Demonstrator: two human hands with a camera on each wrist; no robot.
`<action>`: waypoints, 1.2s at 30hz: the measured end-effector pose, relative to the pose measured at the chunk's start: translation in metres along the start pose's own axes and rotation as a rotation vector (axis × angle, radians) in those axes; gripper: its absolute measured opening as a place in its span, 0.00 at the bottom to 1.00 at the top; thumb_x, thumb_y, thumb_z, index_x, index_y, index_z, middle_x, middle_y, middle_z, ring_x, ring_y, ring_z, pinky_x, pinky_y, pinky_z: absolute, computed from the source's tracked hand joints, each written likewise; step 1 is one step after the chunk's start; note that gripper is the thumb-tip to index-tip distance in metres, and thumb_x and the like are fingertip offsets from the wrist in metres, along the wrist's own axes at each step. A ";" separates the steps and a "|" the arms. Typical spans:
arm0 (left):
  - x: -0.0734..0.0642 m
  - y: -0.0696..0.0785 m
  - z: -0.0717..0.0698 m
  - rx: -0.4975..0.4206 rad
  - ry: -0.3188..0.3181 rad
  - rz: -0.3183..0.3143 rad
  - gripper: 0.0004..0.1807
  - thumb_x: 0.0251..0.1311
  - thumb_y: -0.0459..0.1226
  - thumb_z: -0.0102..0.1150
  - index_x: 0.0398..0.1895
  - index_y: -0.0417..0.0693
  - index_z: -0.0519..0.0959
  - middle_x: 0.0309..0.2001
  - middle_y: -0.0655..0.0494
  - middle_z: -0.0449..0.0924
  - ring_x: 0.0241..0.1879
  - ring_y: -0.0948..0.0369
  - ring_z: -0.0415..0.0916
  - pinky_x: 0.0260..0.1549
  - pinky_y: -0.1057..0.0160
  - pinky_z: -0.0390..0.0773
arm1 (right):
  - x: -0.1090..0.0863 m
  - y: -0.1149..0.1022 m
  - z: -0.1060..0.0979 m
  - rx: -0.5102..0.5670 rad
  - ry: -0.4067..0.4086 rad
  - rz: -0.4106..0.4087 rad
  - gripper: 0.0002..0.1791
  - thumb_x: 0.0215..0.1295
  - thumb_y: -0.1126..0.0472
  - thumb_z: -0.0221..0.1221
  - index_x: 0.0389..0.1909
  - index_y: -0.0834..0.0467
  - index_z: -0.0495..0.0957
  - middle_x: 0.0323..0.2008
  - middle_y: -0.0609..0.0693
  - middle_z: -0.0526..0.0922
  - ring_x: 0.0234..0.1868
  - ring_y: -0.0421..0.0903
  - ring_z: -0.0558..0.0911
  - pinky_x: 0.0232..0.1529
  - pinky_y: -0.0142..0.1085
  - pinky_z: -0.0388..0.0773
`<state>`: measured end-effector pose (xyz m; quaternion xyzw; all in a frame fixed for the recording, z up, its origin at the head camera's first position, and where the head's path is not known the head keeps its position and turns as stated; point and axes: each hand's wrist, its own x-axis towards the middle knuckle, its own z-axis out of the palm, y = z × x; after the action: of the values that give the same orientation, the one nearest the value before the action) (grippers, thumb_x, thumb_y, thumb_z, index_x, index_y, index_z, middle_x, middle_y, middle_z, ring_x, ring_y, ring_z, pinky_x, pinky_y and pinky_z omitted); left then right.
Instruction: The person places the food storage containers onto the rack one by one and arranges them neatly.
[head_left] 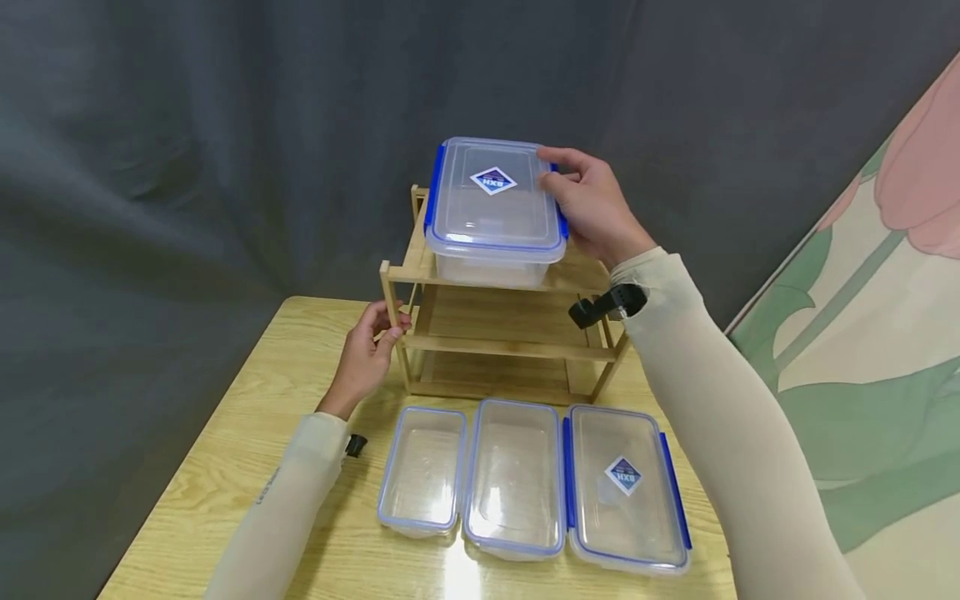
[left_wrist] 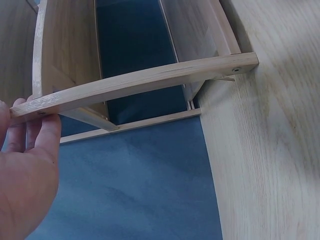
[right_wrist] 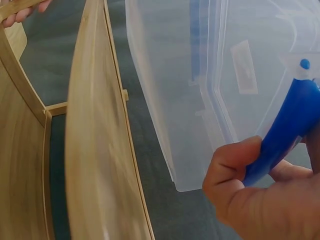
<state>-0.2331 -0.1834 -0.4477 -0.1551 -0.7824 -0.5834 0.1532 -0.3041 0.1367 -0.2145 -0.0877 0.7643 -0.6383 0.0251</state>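
My right hand [head_left: 596,204] grips the right side of a clear lidded food container [head_left: 495,221], over the top shelf of a wooden rack [head_left: 513,347]. In the right wrist view a gap shows between the container's base and the shelf board [right_wrist: 100,130], and the fingers hold it at a blue side latch [right_wrist: 287,132]. A diamond-shaped sticker [head_left: 493,180] marks its lid. My left hand [head_left: 367,350] holds the rack's front left post; the left wrist view shows its fingers [left_wrist: 47,137] curled behind the wooden bar [left_wrist: 140,82].
On the wood-grain table [head_left: 247,400], three clear containers stand side by side in front of the rack: a smaller one [head_left: 423,467], a middle one [head_left: 516,475] and one with blue latches [head_left: 630,517]. A dark curtain [head_left: 225,167] hangs behind, a flowered cloth [head_left: 862,333] at right.
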 end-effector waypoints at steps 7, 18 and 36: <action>0.000 -0.001 -0.002 -0.001 0.002 0.012 0.18 0.79 0.32 0.52 0.69 0.43 0.72 0.57 0.42 0.82 0.57 0.47 0.82 0.52 0.70 0.82 | 0.013 0.000 0.021 -0.021 -0.021 0.015 0.25 0.82 0.56 0.54 0.76 0.45 0.72 0.55 0.56 0.81 0.38 0.48 0.89 0.38 0.36 0.90; -0.001 0.001 -0.001 -0.017 0.006 0.021 0.19 0.78 0.29 0.52 0.69 0.39 0.72 0.57 0.37 0.82 0.56 0.46 0.82 0.52 0.73 0.82 | 0.027 0.003 0.035 -0.009 -0.010 0.129 0.24 0.83 0.55 0.53 0.75 0.42 0.72 0.68 0.56 0.76 0.51 0.50 0.87 0.45 0.37 0.90; -0.003 0.000 -0.003 -0.023 -0.001 0.012 0.19 0.78 0.30 0.53 0.68 0.38 0.72 0.57 0.36 0.83 0.58 0.44 0.82 0.53 0.71 0.82 | 0.028 0.005 0.036 -0.020 0.002 0.174 0.24 0.82 0.52 0.54 0.75 0.40 0.72 0.71 0.51 0.73 0.54 0.47 0.83 0.46 0.37 0.89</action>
<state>-0.2304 -0.1867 -0.4480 -0.1617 -0.7748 -0.5913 0.1545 -0.3263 0.0979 -0.2238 -0.0203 0.7755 -0.6261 0.0789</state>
